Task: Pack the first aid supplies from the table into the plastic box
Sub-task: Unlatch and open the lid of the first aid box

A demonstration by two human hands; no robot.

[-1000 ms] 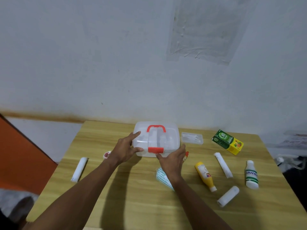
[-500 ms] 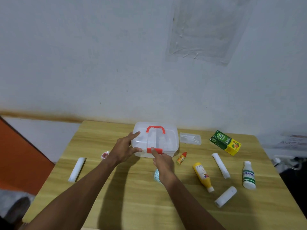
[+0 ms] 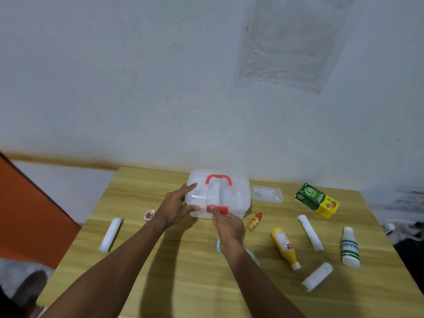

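Plastic box sits lid down near the far edge of the worktop, roughly mid-width, red handle folded on top. Red latch on the near wall.

Left hand — fingers spread wide, forefinger laid along the lid's left corner, thumb pressed on the near-left wall; it braces the box without closing round it. Right hand — fingers curled narrow, forefinger tip touching the left end of the latch, the rest tucked under; nothing gripped. Both forearms reach in from the near edge.

Against half a second ago: the left hand has not shifted; the right forefinger stays at the latch, the hand a little lower and closer in. A second ago the right hand lay flat at the box's near-right corner, covering the small dropper bottle, which now shows just right of the hand.

Outward, right side: clear flat pack beside the box, green-and-yellow carton toward the far-right corner, yellow bottle, thin white roll, white bottle with green stripes, short white roll. A pale packet is mostly hidden under the right wrist. Left side: small red-capped item, long white roll.
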